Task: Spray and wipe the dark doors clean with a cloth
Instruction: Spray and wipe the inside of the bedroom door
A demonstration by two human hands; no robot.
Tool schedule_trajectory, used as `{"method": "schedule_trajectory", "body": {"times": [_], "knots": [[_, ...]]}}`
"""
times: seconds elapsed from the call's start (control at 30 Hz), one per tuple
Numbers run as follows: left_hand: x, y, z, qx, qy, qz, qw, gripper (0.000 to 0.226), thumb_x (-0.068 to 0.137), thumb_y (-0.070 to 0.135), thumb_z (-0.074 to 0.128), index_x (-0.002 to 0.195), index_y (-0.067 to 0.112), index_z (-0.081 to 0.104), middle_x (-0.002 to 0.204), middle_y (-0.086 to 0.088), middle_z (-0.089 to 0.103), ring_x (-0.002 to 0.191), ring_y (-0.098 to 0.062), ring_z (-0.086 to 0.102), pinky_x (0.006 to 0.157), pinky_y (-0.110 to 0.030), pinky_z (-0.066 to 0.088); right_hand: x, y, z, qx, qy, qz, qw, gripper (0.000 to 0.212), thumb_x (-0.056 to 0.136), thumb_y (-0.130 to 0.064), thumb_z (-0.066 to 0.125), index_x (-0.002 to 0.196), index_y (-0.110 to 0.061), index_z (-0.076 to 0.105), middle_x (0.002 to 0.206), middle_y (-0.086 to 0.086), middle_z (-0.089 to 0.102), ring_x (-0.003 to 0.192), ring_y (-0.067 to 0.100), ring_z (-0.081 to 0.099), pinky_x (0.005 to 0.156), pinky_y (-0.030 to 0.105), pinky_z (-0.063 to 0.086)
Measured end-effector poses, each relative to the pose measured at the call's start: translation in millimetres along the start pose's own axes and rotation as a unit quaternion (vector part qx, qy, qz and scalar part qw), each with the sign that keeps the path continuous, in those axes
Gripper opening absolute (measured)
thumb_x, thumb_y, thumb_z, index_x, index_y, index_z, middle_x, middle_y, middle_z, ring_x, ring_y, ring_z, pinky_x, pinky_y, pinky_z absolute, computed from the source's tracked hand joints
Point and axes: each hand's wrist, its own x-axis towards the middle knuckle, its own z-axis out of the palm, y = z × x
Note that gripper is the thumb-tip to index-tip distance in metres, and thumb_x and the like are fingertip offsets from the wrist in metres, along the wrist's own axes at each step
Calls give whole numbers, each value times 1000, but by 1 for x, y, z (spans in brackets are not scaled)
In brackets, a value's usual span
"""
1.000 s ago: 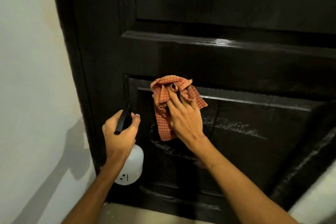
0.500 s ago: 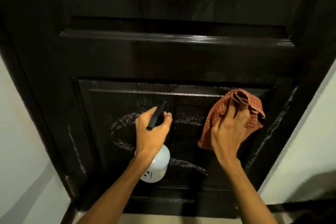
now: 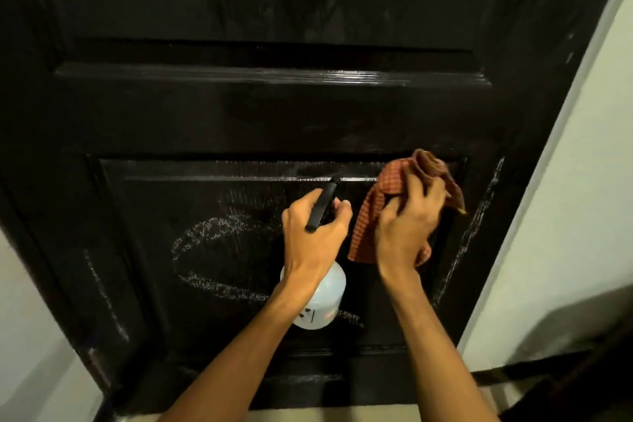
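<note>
- Dark door (image 3: 308,120): glossy black and panelled, it fills most of the view, seen from above looking down its face
- Lower recessed panel (image 3: 239,202): whitish oval smear (image 3: 191,250) left of centre; more whitish streaks run down the door's right edge (image 3: 479,216)
- Checked cloth (image 3: 371,212): orange-red, bunched, lying against the upper right corner of the lower panel; one flap hangs below the palm
- Right hand (image 3: 404,226): on the cloth, fingers bent over the bunched fabric and holding it to the door; fingertips blurred
- Spray bottle (image 3: 323,298): translucent white body, hanging in front of the panel just left of the cloth; black trigger lever (image 3: 322,205) sticks up past the knuckles
- Left hand (image 3: 315,240): fingers wrapped round the bottle's neck, gripping it; just beside the right hand
- Pale wall (image 3: 582,181) right of the door, another pale wall at left; strip of light floor (image 3: 308,416) at the bottom edge
</note>
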Motion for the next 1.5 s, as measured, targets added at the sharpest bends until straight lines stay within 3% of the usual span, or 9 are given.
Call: {"method": "schedule_trajectory", "body": {"times": [0.1,0.27,0.47,0.7,0.87,1.03,1.13,1.23,1.5], "knots": [[2,-2,-8,12,4,3,1000,22,93,19,74,74,12,64,60,-7,63,45,-21,57,47,-45,53,-4,5,2,-17,-88,-118,989,32,78,10,59,107,1,68,131,21,54,120,33,48,105,23,38],[4,-8,-30,10,18,2,1000,21,95,18,72,76,12,66,69,-10,70,45,-15,56,49,-34,49,11,18,-2,9,73,140,987,47,80,9,52,123,-7,60,137,22,44,130,35,39,116,30,24],[7,-16,-67,14,63,-17,998,20,94,19,74,78,11,67,73,-15,72,46,-24,56,48,-45,50,-36,-59,43,-19,-169,-186,968,49,76,5,60,123,-6,63,131,19,48,116,33,42,98,42,45],[12,-30,-118,40,86,-19,995,23,95,17,73,74,10,65,68,-12,69,50,-31,60,51,-43,52,-51,-62,65,-66,-31,15,997,52,75,2,65,126,-9,59,137,14,40,123,33,36,109,43,28],[13,-40,-166,38,127,-36,991,24,93,16,75,72,14,65,61,-11,64,46,-25,56,48,-44,50,-89,-124,103,-50,-197,-299,932,38,89,-33,55,121,-13,61,143,16,46,126,32,40,102,52,37],[15,-43,-216,45,170,-34,984,22,94,14,74,73,11,67,58,-11,63,41,-16,54,43,-34,46,-94,-127,111,-65,-117,-137,981,52,70,-1,73,120,-4,55,140,18,39,126,37,37,104,54,33],[13,-44,-243,65,193,-41,978,21,93,17,75,74,14,68,63,-8,67,45,-17,56,48,-42,50,-119,-186,139,-26,-208,-308,928,53,74,-18,77,122,-11,56,145,14,45,123,30,44,100,46,42],[12,-46,-265,67,225,-46,971,21,93,17,76,74,18,68,63,-9,66,46,-19,57,50,-43,52,-126,-239,161,-6,-273,-451,850,43,82,-34,68,120,-14,63,137,10,60,126,28,55,109,42,29],[6,-51,-274,60,228,-56,970,20,94,17,74,76,19,68,75,-20,70,43,-17,54,38,-26,45,-111,-189,139,-45,-265,-461,846,49,79,-20,52,125,-8,65,134,15,62,126,33,53,121,43,20]]}}
